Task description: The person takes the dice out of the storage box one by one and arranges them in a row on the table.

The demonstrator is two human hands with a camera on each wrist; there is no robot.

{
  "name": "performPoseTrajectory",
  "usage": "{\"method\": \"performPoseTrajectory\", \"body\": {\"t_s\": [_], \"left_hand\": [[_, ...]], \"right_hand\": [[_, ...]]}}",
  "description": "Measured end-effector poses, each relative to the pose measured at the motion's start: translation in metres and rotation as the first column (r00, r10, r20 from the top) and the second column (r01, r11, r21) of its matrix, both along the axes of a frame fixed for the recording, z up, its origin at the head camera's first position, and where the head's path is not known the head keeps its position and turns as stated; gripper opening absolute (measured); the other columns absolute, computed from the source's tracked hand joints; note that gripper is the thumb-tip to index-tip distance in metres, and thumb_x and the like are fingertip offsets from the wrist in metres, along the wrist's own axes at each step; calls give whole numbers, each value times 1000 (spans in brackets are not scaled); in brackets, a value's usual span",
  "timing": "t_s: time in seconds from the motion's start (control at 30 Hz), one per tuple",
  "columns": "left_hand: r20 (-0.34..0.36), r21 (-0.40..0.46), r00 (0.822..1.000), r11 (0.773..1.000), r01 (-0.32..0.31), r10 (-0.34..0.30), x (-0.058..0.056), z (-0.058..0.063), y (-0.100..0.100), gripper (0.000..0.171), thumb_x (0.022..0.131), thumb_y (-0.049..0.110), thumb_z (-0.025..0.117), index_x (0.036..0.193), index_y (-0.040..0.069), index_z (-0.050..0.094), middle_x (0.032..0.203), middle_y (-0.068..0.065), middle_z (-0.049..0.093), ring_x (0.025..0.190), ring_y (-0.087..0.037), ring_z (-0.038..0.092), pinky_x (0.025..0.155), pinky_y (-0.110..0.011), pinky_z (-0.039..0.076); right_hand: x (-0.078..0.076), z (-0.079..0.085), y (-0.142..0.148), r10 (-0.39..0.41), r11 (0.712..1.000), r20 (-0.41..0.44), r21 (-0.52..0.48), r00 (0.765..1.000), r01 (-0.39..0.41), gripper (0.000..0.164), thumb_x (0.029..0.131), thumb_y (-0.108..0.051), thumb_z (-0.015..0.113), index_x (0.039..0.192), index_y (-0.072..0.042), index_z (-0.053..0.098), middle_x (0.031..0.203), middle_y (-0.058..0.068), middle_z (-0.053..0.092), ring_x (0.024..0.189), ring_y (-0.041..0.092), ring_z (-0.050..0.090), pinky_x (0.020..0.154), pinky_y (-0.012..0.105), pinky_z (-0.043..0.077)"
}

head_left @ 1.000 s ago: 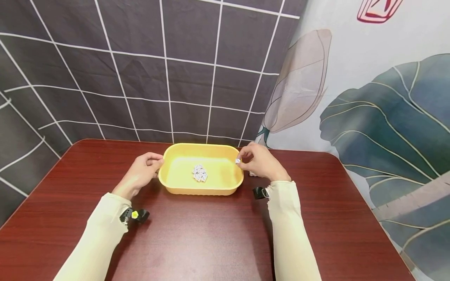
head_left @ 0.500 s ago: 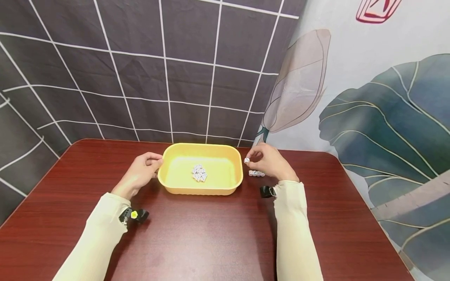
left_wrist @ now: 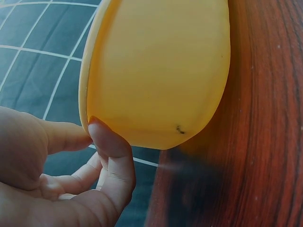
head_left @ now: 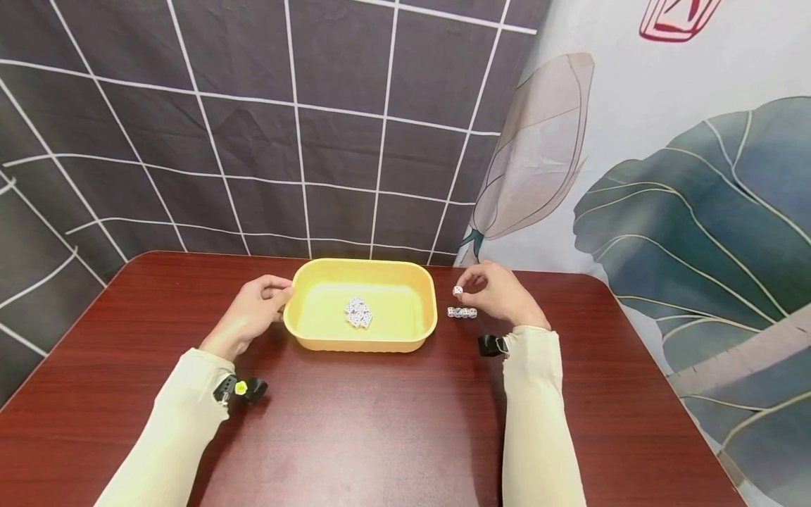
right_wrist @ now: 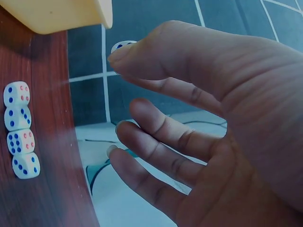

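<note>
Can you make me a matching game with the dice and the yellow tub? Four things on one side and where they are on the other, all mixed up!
Things
1. row of four dice
2. cluster of dice
3. single die
4. left grip

Where
A. inside the yellow tub
B. holding the tub's edge
C. on the table, to the right of the tub
D. pinched in the right grip

Right pairs
1-C, 2-A, 3-D, 4-B
</note>
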State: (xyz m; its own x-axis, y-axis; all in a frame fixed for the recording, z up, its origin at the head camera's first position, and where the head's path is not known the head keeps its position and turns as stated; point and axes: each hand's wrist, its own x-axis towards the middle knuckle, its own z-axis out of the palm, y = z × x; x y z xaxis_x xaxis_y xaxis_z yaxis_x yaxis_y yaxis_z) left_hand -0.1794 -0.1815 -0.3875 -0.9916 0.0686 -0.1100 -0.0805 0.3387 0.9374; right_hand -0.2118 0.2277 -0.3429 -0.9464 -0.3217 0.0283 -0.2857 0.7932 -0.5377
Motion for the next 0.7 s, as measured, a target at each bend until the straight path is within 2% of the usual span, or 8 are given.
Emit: {"method": "performPoseTrajectory", "body": {"t_s": [0.33, 0.7], "left_hand": [[0, 4, 1000, 1000, 0, 0, 1, 1, 1, 39, 107, 13, 50, 135, -14, 48, 107, -18, 65, 78, -4, 62, 70, -20, 58], [2, 4, 1000, 1000, -5, 5, 0, 1, 1, 39, 106, 13, 50, 135, -14, 48, 107, -19, 65, 78, -4, 62, 69, -20, 57]], "right_hand": [[-1, -5, 14, -29, 1000, 20, -4, 999, 29, 8, 87, -13, 74, 95, -12, 75, 97, 7, 70, 94, 25, 67, 86, 38, 52], [-1, -7, 27, -62, 998, 41, 8, 997, 62, 7, 87, -12, 74, 94, -11, 75, 93, 6, 72, 91, 22, 66, 82, 35, 51]]}}
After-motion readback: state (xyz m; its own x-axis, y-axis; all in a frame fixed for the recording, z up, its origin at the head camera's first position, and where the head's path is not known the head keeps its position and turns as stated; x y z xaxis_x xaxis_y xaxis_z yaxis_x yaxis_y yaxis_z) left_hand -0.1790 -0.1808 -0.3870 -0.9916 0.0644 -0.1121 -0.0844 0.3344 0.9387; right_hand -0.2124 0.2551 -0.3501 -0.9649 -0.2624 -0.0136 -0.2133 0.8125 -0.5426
